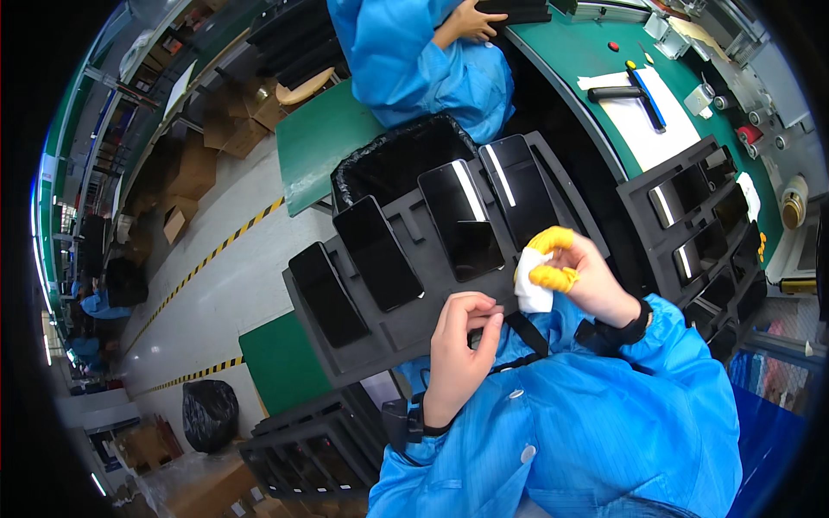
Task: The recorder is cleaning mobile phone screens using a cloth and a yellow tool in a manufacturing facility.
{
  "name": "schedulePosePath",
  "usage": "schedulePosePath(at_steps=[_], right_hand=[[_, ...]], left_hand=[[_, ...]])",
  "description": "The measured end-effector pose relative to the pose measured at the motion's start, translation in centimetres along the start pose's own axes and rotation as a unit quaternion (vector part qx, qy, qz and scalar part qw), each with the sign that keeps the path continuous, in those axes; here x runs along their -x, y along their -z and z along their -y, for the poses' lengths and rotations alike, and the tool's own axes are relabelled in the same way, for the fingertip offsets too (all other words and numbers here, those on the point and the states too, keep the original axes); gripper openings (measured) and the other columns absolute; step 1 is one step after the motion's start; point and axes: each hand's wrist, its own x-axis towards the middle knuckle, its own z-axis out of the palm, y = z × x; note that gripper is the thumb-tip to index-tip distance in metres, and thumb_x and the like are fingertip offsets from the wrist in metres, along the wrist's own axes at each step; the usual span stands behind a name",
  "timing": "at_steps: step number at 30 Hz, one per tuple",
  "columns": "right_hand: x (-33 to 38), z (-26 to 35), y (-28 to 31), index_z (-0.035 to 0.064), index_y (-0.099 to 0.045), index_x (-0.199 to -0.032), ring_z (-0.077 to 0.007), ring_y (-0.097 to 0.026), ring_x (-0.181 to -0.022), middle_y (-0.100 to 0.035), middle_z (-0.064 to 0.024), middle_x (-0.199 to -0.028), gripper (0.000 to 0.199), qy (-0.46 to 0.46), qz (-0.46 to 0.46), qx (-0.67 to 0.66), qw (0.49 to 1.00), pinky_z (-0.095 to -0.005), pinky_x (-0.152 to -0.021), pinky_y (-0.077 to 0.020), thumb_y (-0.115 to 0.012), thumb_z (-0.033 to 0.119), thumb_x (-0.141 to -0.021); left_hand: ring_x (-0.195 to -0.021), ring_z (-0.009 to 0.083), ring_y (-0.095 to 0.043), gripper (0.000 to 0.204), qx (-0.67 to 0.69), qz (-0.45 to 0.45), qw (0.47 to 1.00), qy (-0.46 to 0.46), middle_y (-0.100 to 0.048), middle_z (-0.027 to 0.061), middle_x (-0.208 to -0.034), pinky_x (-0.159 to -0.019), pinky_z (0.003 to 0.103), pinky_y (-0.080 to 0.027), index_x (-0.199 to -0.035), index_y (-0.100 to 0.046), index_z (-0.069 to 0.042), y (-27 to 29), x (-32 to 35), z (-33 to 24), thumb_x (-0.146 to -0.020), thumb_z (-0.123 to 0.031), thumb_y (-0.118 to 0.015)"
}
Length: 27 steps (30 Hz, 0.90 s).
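Note:
My right hand [591,281], with yellow finger cots on its thumb and forefinger, pinches a folded white cloth [534,289] above the near right end of a dark grey foam tray [401,332]. Beside it, my left hand [462,358] is curled at the tray's near edge, thumb and fingertips close together. Whatever it may hold is hidden. Several black smartphones lie screen up in the tray: one at the left [328,293], one beside it [378,253], a third in the middle [462,220] and another at the far right [520,190]. Bright light streaks cross the two right-hand screens.
A black-lined bin [354,177] stands behind the tray, near a person in a blue smock [423,78]. At right, another phone tray [639,200] adjoins a green bench [561,43] bearing a black-and-blue roller [646,99]. More trays [276,440] sit lower left.

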Motion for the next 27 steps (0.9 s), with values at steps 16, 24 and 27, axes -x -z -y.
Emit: schedulePosePath(at_steps=[16, 24, 27], right_hand=[[-16.6, -0.1, 3.4, 0.0023, -0.065, -0.102, -0.0329, -0.060, -0.087, -0.060, -0.0158, -0.090, 0.030, 0.290, 0.158, 0.652, 0.683, -0.0396, -0.075, -0.0514, -0.067, 0.002, -0.071], [-10.4, -1.1, 0.6, 0.0003, -0.064, -0.099, -0.0309, -0.060, -0.085, -0.060, -0.0143, -0.086, 0.023, 0.303, 0.322, 0.626, 0.642, -0.0387, -0.077, -0.0496, -0.060, 0.010, -0.079], [-13.0, -0.7, -0.3, -0.0001, -0.064, -0.094, -0.0318, -0.058, -0.083, -0.058, -0.0143, -0.086, 0.020, 0.288, 0.312, 0.632, 0.648, -0.0398, -0.076, -0.0484, -0.059, 0.010, -0.078]], left_hand=[[-0.076, 0.0227, -0.055, 0.016, -0.260, 0.041, 0.944, -0.198, -0.058, 0.0066, -0.083, -0.069, 0.033, -0.046, -0.090, -0.065, -0.001, 1.9, -1.0, 5.8, -0.075, 0.001, -0.067], [-0.076, 0.0233, -0.054, 0.021, -0.255, 0.059, 0.948, -0.183, -0.056, 0.0071, -0.082, -0.069, 0.034, -0.047, -0.093, -0.065, -0.001, 2.5, -1.4, 5.9, -0.072, 0.002, -0.068], [-0.076, 0.0232, -0.054, 0.023, -0.267, 0.061, 0.944, -0.185, -0.055, 0.0071, -0.081, -0.069, 0.033, -0.047, -0.094, -0.065, -0.002, 2.6, -1.3, 5.8, -0.072, 0.001, -0.068]])
